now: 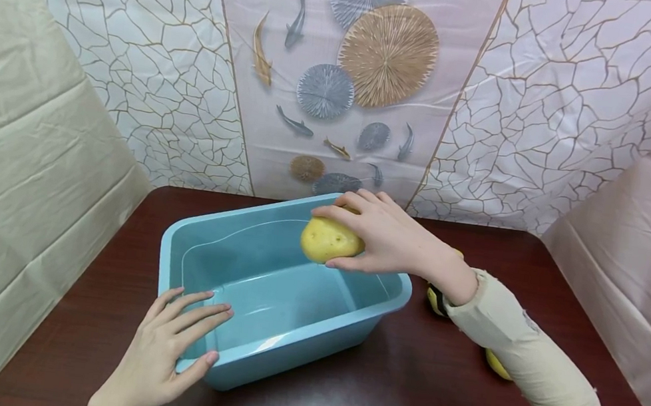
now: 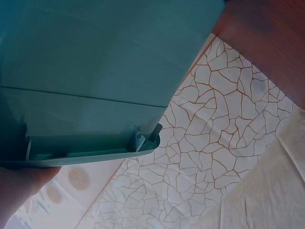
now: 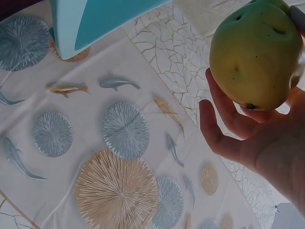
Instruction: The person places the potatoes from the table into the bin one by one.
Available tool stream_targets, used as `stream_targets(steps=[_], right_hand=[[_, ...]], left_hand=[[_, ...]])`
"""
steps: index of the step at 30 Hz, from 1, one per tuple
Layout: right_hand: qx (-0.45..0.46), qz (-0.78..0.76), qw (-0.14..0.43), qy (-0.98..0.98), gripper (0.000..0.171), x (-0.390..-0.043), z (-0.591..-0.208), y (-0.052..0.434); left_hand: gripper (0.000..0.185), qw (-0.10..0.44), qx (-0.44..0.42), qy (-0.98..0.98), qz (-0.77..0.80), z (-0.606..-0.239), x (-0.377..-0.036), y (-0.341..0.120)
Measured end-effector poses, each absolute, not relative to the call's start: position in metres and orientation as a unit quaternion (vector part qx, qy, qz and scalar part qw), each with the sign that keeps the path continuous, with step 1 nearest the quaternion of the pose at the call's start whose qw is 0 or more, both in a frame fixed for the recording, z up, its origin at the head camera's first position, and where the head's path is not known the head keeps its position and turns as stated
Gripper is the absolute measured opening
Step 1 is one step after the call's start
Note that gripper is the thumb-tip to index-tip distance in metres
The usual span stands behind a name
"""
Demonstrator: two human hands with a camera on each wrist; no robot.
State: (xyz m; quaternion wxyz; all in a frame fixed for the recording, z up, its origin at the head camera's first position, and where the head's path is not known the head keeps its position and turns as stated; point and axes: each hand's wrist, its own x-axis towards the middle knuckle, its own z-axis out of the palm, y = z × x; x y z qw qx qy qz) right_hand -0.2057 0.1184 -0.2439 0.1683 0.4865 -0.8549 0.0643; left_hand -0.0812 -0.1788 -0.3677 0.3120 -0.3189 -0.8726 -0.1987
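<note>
My right hand (image 1: 385, 233) grips a yellow potato (image 1: 327, 240) above the far right part of a light blue plastic basin (image 1: 278, 352). In the right wrist view the potato (image 3: 257, 55) shows small dark dimples, with fingers curled round its underside. My left hand (image 1: 167, 346) rests at the basin's near left corner, its fingers fairly straight and reaching over the rim. The left wrist view shows the basin's wall (image 2: 86, 62) close up, with part of the left hand (image 2: 21, 186) at its rim. Inside the basin only the bare floor shows.
On the dark red-brown table (image 1: 419, 388), a yellow-and-black thing (image 1: 437, 301) and a yellow thing (image 1: 496, 364) lie partly hidden under the right forearm. A patterned cloth wall (image 1: 183, 79) stands behind the table, with beige cloth (image 1: 22, 162) at both sides.
</note>
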Motion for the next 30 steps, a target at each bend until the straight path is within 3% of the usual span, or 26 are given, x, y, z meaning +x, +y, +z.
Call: stream_targets(steps=[30], right_hand=[[0.499, 0.038, 0.178, -0.847, 0.061, -0.2067, -0.2466, 0.1094]], left_hand=[[0.040, 0.337, -0.328, -0.858, -0.205, -0.3693, -0.0826, -0.1767]])
